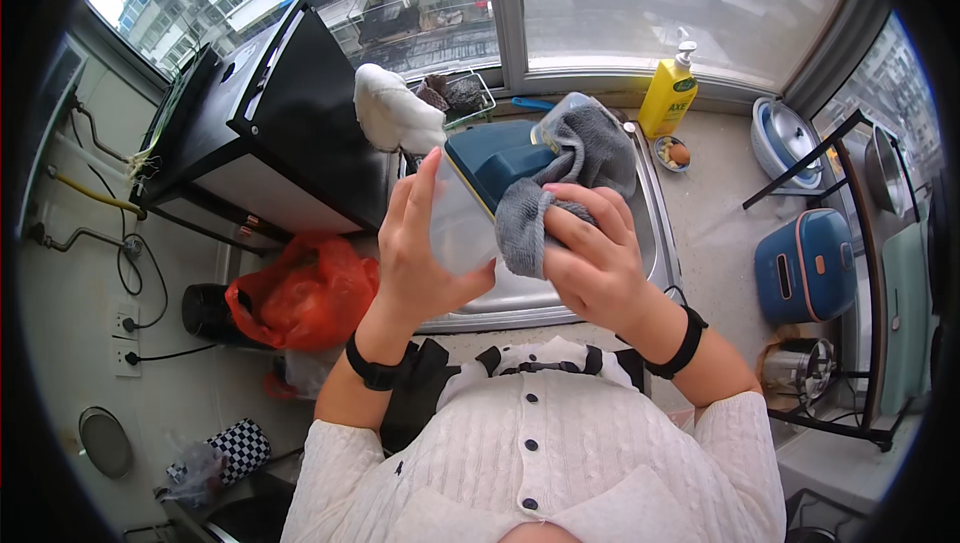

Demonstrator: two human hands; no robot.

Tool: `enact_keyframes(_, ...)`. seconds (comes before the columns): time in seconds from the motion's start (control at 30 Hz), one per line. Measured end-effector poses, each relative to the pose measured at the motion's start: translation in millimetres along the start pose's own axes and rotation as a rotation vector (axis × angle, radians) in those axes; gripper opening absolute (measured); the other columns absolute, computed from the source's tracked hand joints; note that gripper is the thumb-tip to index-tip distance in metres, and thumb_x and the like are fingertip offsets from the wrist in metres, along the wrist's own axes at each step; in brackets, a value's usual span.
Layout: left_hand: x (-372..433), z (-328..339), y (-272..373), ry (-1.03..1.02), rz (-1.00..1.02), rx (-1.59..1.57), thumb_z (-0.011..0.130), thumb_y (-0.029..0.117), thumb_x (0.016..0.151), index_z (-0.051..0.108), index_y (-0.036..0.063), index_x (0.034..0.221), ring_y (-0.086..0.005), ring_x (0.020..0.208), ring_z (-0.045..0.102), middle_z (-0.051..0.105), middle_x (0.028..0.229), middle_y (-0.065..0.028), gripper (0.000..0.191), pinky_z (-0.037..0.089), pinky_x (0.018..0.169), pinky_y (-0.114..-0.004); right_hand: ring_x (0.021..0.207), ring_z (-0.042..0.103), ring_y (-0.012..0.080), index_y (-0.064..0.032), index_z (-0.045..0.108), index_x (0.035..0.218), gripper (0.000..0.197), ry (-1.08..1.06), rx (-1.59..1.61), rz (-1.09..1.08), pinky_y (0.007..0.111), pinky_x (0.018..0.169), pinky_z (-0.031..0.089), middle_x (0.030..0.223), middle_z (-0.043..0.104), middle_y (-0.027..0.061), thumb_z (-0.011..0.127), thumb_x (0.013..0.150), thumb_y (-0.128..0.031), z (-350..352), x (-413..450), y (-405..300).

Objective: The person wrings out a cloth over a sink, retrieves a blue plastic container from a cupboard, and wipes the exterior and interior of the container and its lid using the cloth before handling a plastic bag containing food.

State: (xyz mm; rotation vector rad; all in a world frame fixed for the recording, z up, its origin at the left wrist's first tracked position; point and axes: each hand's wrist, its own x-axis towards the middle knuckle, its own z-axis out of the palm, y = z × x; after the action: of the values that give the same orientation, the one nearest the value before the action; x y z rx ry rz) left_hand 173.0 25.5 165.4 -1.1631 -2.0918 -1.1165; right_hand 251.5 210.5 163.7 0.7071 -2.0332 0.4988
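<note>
Over the stainless steel sink (517, 295), my left hand (420, 250) grips a translucent plastic container (461, 220) with a dark blue top (499, 156), thumb and fingers spread around its side. A grey cloth (581, 153) is bunched in my right hand (596, 254) and lies against the container's blue part. Behind the cloth, a clear piece with a label shows partly; whether it belongs to the container I cannot tell. The cloth hides part of the container, and my hands hide some of the sink.
A yellow pump bottle (665, 100) and a small bowl (673, 155) stand right of the sink. Behind it are a wire basket (484, 96) and a white cloth-like item (397, 107). A red plastic bag (304, 291) sits left, a blue rice cooker (806, 265) right, beside a black rack (855, 198).
</note>
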Motion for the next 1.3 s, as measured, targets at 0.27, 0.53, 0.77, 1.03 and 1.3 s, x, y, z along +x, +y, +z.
enact_keyframes(0.27,0,8,7,-0.003,0.095,-0.005,0.073,0.010,0.049,0.033,-0.0027,0.130,-0.0321,0.083,0.055,0.052,0.098,-0.0169,0.091,0.047,0.071,-0.036,0.088,0.047,0.0287,-0.0125,0.051,0.082,0.041,0.167,0.295,0.343,0.040,0.080,0.035,0.095,0.054,0.0082,0.075,0.051,-0.004,9,-2,-17)
enact_keyframes(0.53,-4,9,14,0.014,0.043,-0.134,0.074,0.012,0.046,0.032,-0.0035,0.131,-0.0283,0.085,0.054,0.052,0.100,-0.0165,0.097,0.046,0.074,-0.035,0.079,0.051,0.0255,-0.0112,0.050,0.072,0.031,0.190,0.364,0.080,0.036,0.072,0.041,0.076,0.061,0.0032,0.067,0.053,0.005,-5,-1,-9)
enact_keyframes(0.77,-12,6,1,-0.045,0.003,-0.122,0.072,0.011,0.046,0.031,-0.0032,0.132,-0.0285,0.085,0.053,0.051,0.101,-0.0166,0.096,0.046,0.076,-0.035,0.076,0.053,0.0268,-0.0064,0.055,0.083,0.029,0.225,0.303,0.358,0.033,0.067,0.043,0.084,0.058,0.0090,0.064,0.060,0.009,-21,-21,9)
enact_keyframes(1.03,-10,12,7,0.042,0.019,-0.012,0.071,0.010,0.046,0.032,-0.0028,0.131,-0.0304,0.086,0.054,0.051,0.100,-0.0172,0.094,0.046,0.075,-0.036,0.102,0.052,0.0251,-0.0051,0.056,0.104,0.035,0.034,0.075,0.220,0.037,0.081,0.042,0.108,0.058,0.0098,0.062,0.069,-0.008,2,0,-22)
enact_keyframes(1.3,-24,-1,-10,0.055,-0.357,-0.599,0.069,0.006,0.050,0.033,-0.0039,0.130,-0.0218,0.104,0.050,0.047,0.119,-0.0129,0.089,0.040,0.090,-0.033,0.100,0.055,0.0241,-0.0086,0.061,0.095,0.025,0.001,-0.102,0.084,0.038,0.086,0.042,0.104,0.061,0.0068,0.059,0.071,-0.001,-9,-61,27)
